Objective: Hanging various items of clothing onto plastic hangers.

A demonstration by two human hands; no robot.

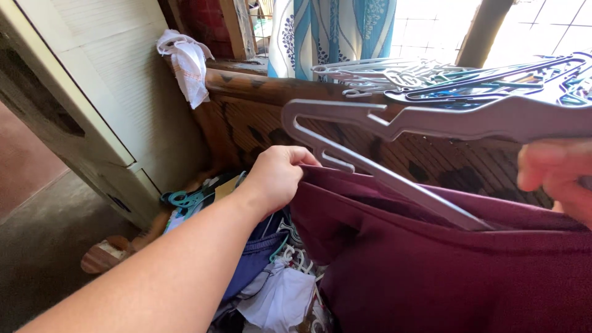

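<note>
A pale cabinet (92,80) with slatted panels stands at the left, its door edge angled toward a grey floor (37,246). Beside it runs a dark wooden rail (259,83) over a woven wall panel (259,129). A white cloth (185,61) is draped on the end of the rail. Behind hangs a blue and white patterned curtain (330,31), and bright daylight pours through a gridded window (542,28) at the upper right. Spare hangers (394,77) lie heaped along the rail.
</note>
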